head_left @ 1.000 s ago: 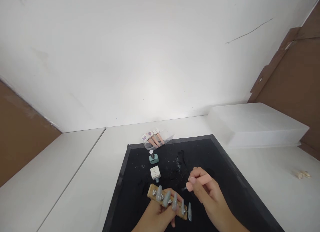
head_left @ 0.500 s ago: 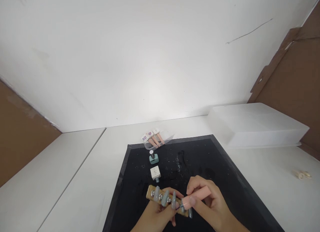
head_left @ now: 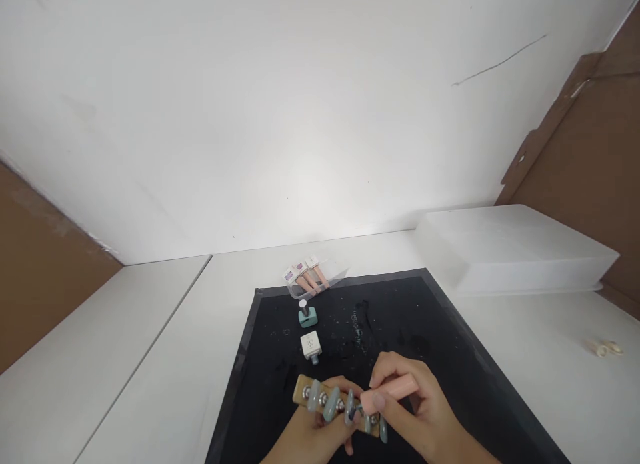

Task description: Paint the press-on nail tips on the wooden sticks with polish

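Note:
My left hand [head_left: 316,429] is closed around a wooden nail stand [head_left: 302,388]. Several grey-green false nails [head_left: 331,404] sit in a row along it on round metal mounts. In my right hand [head_left: 419,411] is the pink cap [head_left: 395,390] of a nail polish brush, pinched between thumb and fingers. Its brush end is at the middle false nail [head_left: 349,407] and seems to touch it, with a dark patch showing there. The white square polish bottle [head_left: 311,345], without a cap, lies on the black mat just beyond the stand.
Behind the white bottle stands a small teal bottle [head_left: 308,317] with a grey-topped neck. A clear tray [head_left: 338,273] holds several pink-capped polish bottles [head_left: 313,277]. The black mat [head_left: 400,317] covers the white table [head_left: 200,337]. A white box [head_left: 520,251] and small cream pieces [head_left: 604,348] are at right.
The pink cap has tilted flatter, and its brush end has shifted slightly up and left onto the middle nail. The nail stand has turned a little in my left hand.

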{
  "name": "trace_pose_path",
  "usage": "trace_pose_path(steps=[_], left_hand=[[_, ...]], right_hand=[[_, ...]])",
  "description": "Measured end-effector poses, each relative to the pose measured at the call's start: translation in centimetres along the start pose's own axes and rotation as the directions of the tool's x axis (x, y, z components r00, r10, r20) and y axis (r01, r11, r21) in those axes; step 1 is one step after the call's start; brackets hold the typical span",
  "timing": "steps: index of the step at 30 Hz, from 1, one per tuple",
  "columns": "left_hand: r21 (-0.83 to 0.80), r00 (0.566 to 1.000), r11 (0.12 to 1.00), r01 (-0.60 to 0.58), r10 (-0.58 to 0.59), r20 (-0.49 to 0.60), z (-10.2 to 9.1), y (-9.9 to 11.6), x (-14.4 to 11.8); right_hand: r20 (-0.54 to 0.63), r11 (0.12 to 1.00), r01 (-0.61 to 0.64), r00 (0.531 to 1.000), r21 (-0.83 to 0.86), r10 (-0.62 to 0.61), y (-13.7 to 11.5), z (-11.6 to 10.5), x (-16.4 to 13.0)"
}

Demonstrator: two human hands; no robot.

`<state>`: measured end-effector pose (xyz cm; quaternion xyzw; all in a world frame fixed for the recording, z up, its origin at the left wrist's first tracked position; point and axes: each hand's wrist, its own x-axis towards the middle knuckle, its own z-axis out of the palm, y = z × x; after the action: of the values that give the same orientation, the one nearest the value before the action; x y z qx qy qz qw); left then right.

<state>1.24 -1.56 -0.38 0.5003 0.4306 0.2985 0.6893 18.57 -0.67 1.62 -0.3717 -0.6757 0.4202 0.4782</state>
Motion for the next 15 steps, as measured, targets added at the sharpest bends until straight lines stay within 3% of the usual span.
trace_pose_path(steps=[8, 15], left_hand=[[-0.035, 0.999, 0.999, -0.038, 0.04, 0.037, -0.5, -1.4, 0.2], [-0.004, 1.0, 1.0, -0.004, 0.004, 0.017, -0.5, -1.6, 0.0]], right_hand=[[-0.089, 1.0, -0.003, 0.996, -0.016, 0.002, 0.4, 0.0, 0.2], [-0.179, 0.997, 0.027, 0.983, -0.074, -0.04, 0.3, 0.0, 0.2]])
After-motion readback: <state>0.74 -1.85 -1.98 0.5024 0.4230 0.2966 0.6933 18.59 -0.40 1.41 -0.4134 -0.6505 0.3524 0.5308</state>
